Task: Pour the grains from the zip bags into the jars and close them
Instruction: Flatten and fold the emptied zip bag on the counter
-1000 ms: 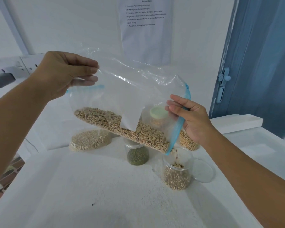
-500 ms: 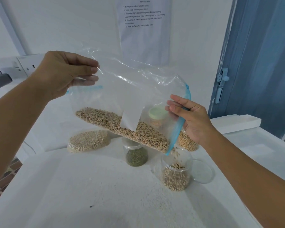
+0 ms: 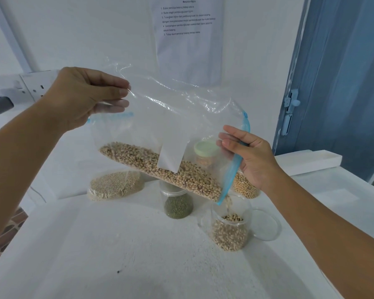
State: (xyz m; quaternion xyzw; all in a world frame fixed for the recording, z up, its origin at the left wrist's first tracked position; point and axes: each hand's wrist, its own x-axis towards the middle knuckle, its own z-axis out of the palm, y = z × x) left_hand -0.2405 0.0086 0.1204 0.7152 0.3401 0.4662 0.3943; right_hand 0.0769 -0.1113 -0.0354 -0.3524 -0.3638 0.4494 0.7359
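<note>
I hold a clear zip bag [image 3: 173, 117] with a blue zip strip, tilted down to the right, black-eyed beans [image 3: 160, 169] lying along its lower edge. My left hand [image 3: 82, 98] pinches the bag's upper left corner. My right hand [image 3: 253, 156] grips the blue zip edge. Beans fall from the bag's low corner into an open clear jar [image 3: 229, 229], which is more than half full. Its clear lid [image 3: 266, 225] lies on the table to its right.
A jar of green grains [image 3: 178, 203] stands behind the bag. A bag of pale small grains [image 3: 115, 186] lies at the back left, a bag of yellow beans [image 3: 245, 186] and a green-lidded jar [image 3: 205, 154] at the back right. A white table [image 3: 138, 255] carries all.
The bag stays tilted and beans keep running out; the level in the jar has risen a little. Both hands hold nearly the same places.
</note>
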